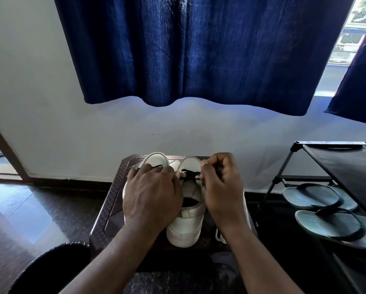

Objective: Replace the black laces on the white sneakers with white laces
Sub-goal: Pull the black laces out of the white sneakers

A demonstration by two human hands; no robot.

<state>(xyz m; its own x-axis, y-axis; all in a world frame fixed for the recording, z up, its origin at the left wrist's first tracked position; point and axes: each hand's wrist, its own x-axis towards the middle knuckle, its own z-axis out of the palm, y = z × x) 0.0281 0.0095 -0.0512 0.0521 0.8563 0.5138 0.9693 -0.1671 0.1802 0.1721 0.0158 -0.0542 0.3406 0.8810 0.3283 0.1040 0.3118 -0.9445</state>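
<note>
While a short run of black lace is threaded across the toe end of the right sneaker on the table, the right hand pinches its end in curled fingers. The left hand lies spread over the left sneaker, fingers relaxed. A sharp tug could snag the lace in an eyelet and drag the sneaker toward the table's edge, near the white lace.

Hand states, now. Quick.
Left hand: laid over the left sneaker; any grip cannot be told.
Right hand: closed, pinching the black lace.
</note>
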